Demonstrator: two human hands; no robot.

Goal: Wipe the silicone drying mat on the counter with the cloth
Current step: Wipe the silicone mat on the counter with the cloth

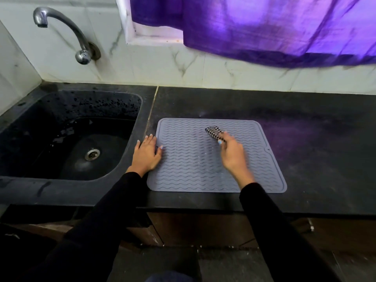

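A: Mat location?
B: Grey silicone mat lies flat on the black worktop, right of the sink.
A: Hands?
B: Left hand flat, fingers spread, on the mat's left edge. Right hand grips the checked cloth, pressed on the mat.

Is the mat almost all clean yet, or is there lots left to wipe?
Can't tell how much is clean; no wiped patch stands out. Right now the right hand holds the cloth on the mat's far middle part, blurred as if mid-wipe, while the left hand presses the left edge flat. The near part and right side look the same, so they may be left.
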